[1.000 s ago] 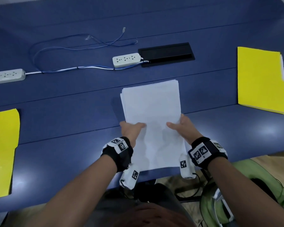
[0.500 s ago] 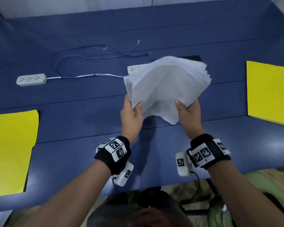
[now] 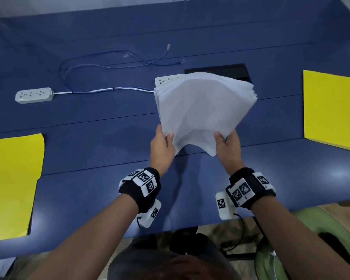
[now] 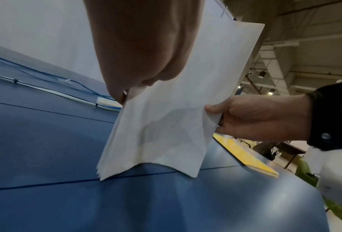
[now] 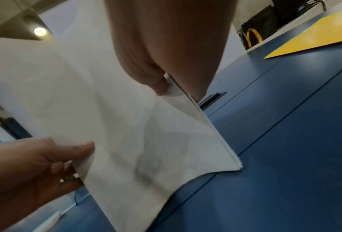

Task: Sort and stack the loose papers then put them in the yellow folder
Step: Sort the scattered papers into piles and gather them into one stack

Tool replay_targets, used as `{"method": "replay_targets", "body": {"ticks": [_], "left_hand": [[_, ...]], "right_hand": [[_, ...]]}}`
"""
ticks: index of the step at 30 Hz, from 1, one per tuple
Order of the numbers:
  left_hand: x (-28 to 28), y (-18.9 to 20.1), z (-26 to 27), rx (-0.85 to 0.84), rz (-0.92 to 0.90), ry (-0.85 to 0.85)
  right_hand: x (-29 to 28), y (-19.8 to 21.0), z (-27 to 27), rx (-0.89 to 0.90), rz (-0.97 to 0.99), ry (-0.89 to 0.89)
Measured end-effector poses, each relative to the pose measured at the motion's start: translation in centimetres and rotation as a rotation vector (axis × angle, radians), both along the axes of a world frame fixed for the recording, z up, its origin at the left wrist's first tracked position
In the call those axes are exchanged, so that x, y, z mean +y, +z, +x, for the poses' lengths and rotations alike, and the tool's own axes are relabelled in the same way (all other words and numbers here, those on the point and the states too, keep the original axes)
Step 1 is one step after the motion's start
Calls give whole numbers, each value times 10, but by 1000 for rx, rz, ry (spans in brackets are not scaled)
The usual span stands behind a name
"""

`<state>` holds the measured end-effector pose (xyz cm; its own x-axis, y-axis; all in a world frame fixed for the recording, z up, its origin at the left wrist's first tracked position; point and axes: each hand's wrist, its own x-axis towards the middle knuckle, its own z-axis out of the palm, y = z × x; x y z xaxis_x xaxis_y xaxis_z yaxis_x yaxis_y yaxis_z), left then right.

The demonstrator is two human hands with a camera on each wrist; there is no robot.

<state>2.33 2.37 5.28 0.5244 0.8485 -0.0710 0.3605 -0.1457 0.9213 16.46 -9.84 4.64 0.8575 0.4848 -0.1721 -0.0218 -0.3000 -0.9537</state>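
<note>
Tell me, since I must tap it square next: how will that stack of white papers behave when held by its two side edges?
Probably floppy: the stack of white papers sags between the left hand and right hand, its bottom edge arching. Sheets likely slip, since the top edges already fan out unevenly. It seems light, as thumb-and-finger pinches hold it above the blue table.

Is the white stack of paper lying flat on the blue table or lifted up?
Lifted up. The white stack of paper stands nearly on end, gripped by the left hand and right hand, its bottom edge near the blue table.
</note>
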Motion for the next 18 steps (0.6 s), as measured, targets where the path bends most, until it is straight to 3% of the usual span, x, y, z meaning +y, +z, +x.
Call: {"method": "replay_targets", "body": {"ticks": [6, 12, 18], "left_hand": [[-4, 5, 15, 31, 18, -69], [-27, -25, 31, 341, -190, -230], [-50, -66, 34, 528, -352, -230]], "right_hand": [[-23, 12, 21, -44, 28, -41], [-61, -16, 48, 24, -327, 3], [-86, -58, 48, 140, -593, 70]]}}
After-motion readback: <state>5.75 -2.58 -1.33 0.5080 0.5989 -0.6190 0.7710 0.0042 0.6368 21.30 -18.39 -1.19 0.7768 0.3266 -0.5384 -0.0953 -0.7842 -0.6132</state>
